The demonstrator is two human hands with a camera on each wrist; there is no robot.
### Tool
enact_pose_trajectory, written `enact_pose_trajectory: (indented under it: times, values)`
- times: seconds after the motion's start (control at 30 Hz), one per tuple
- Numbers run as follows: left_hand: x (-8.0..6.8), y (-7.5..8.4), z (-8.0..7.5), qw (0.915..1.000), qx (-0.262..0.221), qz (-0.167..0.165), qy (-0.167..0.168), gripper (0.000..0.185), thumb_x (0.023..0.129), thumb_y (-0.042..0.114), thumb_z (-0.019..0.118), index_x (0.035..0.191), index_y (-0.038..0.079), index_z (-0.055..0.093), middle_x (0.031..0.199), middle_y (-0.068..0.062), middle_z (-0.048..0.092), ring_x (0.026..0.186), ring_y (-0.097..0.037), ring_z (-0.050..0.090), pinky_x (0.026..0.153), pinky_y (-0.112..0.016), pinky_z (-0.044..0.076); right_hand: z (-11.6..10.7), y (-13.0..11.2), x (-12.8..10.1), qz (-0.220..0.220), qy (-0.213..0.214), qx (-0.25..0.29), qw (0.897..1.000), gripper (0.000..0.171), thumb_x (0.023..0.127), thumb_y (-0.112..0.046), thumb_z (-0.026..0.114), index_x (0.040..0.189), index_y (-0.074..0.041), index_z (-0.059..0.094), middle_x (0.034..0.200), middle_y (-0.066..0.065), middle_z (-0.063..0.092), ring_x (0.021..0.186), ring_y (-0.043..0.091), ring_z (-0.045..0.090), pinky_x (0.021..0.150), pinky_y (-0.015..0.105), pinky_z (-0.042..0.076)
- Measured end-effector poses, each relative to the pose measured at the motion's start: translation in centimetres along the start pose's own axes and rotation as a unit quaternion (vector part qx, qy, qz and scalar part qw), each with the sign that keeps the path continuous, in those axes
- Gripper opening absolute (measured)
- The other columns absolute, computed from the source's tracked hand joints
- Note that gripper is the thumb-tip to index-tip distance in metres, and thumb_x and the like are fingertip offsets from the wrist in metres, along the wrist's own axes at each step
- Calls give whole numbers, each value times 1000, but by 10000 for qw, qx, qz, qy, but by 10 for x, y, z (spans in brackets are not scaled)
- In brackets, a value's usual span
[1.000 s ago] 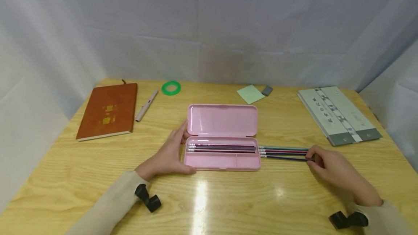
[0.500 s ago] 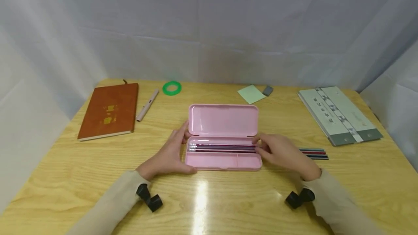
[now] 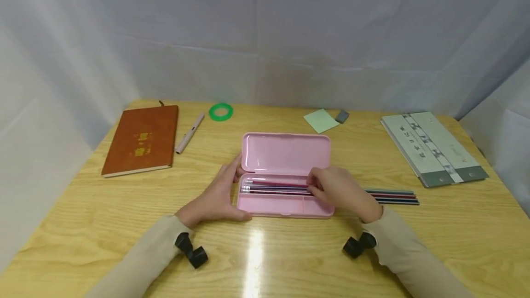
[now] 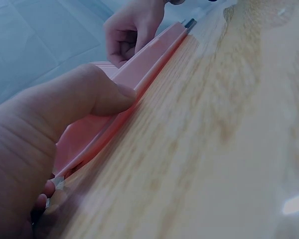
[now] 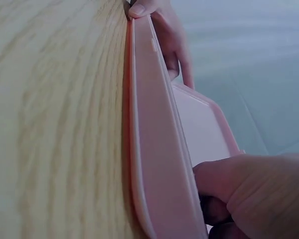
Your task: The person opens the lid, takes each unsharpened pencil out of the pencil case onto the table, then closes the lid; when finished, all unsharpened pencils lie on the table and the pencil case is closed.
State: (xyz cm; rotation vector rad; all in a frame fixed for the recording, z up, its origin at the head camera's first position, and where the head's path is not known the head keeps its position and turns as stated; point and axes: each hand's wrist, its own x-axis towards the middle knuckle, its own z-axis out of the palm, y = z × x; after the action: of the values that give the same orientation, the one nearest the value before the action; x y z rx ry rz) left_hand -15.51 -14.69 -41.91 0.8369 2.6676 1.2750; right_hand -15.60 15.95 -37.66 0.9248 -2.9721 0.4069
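The pink pencil case [image 3: 271, 205] lies unlatched in front of me, its lid tipped back. Several pencils [image 3: 277, 189] lie lengthwise in its long back compartment, eraser ends to the left. My left hand [image 3: 219, 194] holds the case's left end, thumb at the front edge and fingers behind; the left wrist view shows the thumb [image 4: 102, 94] on the rim. Over the right part of the compartment, my right hand [image 3: 337, 190] pinches a pencil whose gripped end is hidden by the fingers. More pencils [image 3: 393, 197] lie on the table to the right, partly behind that hand.
A brown notebook [image 3: 141, 141] and a pale pen [image 3: 190, 133] lie at left. Green tape [image 3: 221, 111], a sticky note [image 3: 320, 121] and a grey eraser [image 3: 342, 116] sit at the back of the table [image 3: 290, 256]. A pale green book [image 3: 432, 148] lies at right.
My right hand has moved left from the loose pencils at right into the case, bringing a pencil along. The left hand keeps its hold on the case.
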Motion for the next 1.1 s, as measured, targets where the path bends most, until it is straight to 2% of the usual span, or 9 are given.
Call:
enact_pose_trajectory:
  times: [0.13,0.23,0.33,0.47,0.6,0.73,0.9,1.1]
  values:
    - [0,1,0,10000,19,32,20,142,45,31,90,156,10,4,117,-1,50,101,-15,40,91,-34,40,-3,5,-7,-46,229,197,9995,8,86,-15,68,88,-9,64,66,-5,54,56,4,43,52,22,38]
    - [1,2,1,10000,27,62,39,141,45,31,90,156,10,5,117,0,51,100,-15,40,90,-33,40,-8,15,-23,-103,531,479,9974,7,86,-11,68,91,-9,64,60,-9,49,52,0,38,49,20,34]
    - [2,1,2,10000,67,51,52,141,45,31,90,156,11,5,117,0,51,100,-15,40,90,-34,40,-13,31,-49,-73,821,569,9950,8,85,-9,69,92,-11,65,56,-14,40,49,-4,30,46,18,29]
    - [1,1,1,9999,89,19,60,141,45,30,90,156,11,5,117,0,50,100,-15,39,89,-34,40,-14,58,-94,162,1137,506,9921,10,84,-6,69,89,-13,64,59,-17,38,51,-6,29,47,19,29]
    - [1,1,0,10000,82,40,38,141,45,31,90,156,11,4,117,0,50,100,-15,39,90,-35,40,-15,84,-139,557,1193,438,9903,14,84,-3,69,87,-15,63,62,-19,39,54,-7,30,49,19,30]
    - [1,2,0,10000,25,-9,-4,141,46,31,90,156,12,3,118,-2,49,102,-17,40,92,-37,40,-17,101,-172,931,1079,317,9893,17,84,-1,68,87,-16,63,63,-20,42,55,-7,32,49,19,31]
    - [1,3,-1,9999,-43,-148,-38,141,46,29,90,156,17,3,118,-3,48,104,-18,40,93,-39,40,-16,110,-182,997,961,283,9900,20,82,0,70,87,-17,62,64,-21,43,56,-7,33,49,19,31]
    - [0,4,-1,9999,-31,-114,-10,142,45,28,90,156,14,3,117,-3,48,102,-17,40,92,-37,40,-11,101,-163,895,1075,140,9901,25,77,1,72,89,-15,56,62,-16,37,53,-6,30,48,19,30]
